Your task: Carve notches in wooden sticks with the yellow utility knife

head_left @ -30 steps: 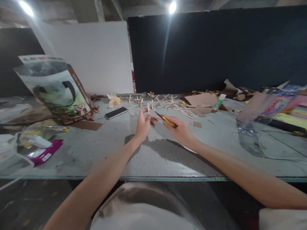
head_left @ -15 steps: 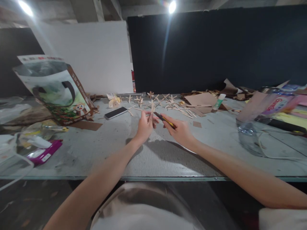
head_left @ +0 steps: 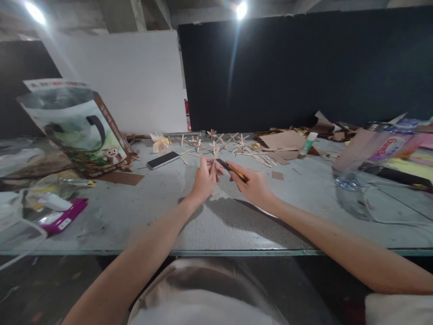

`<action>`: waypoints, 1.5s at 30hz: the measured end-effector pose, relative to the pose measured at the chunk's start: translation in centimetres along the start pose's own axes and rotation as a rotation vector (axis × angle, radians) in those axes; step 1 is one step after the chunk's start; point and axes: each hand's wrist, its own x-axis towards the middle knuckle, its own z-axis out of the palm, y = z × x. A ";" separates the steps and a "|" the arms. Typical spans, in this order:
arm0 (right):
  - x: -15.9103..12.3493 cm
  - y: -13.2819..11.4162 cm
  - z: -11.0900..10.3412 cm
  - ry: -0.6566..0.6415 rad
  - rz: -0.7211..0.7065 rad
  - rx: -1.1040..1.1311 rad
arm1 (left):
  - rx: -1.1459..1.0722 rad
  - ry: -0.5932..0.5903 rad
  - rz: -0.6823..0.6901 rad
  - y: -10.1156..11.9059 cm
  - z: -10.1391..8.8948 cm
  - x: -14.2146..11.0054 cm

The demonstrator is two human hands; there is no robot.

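Note:
Above the middle of the table, my left hand is closed on a short, flat wooden stick that points up and away from me. My right hand grips a yellow and black utility knife. The knife's dark front end reaches left, close by the stick; whether it touches the wood I cannot tell. Just beyond both hands lie several wooden sticks, some loose and some crossed into star shapes. A small square of brown cardboard rests to the right of my right hand.
A phone lies left of my hands. Further left stand a large printed bag and a purple tissue pack. Cardboard pieces and a glue stick lie at the back right, with a clear plastic bottle nearer.
My left hand has shifted slightly right, bringing the stick nearer the knife and turning it to a slant. My right hand stays almost in place, the knife tilted a little differently.

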 end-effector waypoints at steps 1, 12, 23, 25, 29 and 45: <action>0.0 0.1 0.1 0.000 -0.007 -0.008 | 0.012 -0.005 0.003 0.0 0.0 0.0; -0.2 0.0 0.3 -0.078 0.065 0.000 | 0.167 0.012 -0.036 0.3 -0.1 -0.1; -0.5 -0.7 0.5 -0.037 0.135 0.080 | 0.231 0.016 0.001 0.0 -0.1 0.2; -0.5 -0.8 0.5 -0.035 0.124 0.053 | 0.222 0.014 -0.016 0.0 -0.1 0.2; -0.4 -0.9 0.4 -0.083 0.136 0.047 | 0.207 0.007 -0.040 0.2 -0.1 0.0; -0.3 -1.8 0.5 -0.158 0.361 0.436 | 0.197 0.015 -0.035 -0.6 0.0 0.2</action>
